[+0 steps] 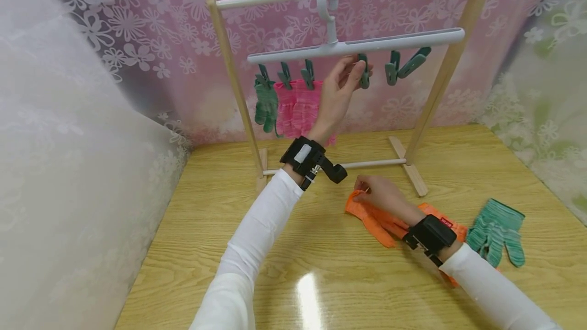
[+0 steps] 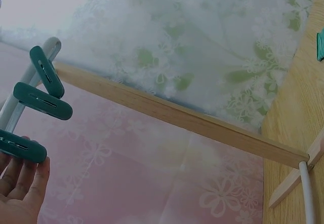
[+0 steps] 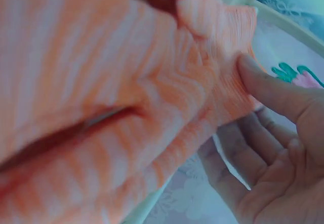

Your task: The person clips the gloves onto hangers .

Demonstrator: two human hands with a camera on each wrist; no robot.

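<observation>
My left hand (image 1: pixel 337 85) is raised to the grey hanger (image 1: pixel 403 40) and pinches a dark green clip (image 1: pixel 364 73) between thumb and fingers. In the left wrist view, that clip (image 2: pixel 23 149) lies against the fingertips. Low over the table, my right hand (image 1: pixel 385 197) pinches an orange knit glove (image 1: pixel 373 223) at its cuff, the glove's fingers trailing toward the wood. The right wrist view shows the striped orange glove (image 3: pixel 152 92) up close, with the thumb on the ribbed cuff. Two other clips, one upright (image 1: pixel 392 69) and one slanted (image 1: pixel 414 62), hang bare farther right.
A wooden rack (image 1: pixel 431 85) carries the hanger. At its left end, clips hold a green glove (image 1: pixel 266 103) and pink knit gloves (image 1: pixel 298 108). More orange knit fabric (image 1: pixel 442 220) lies behind my right wrist, beside a green glove (image 1: pixel 497 230) on the wooden table (image 1: pixel 211 248).
</observation>
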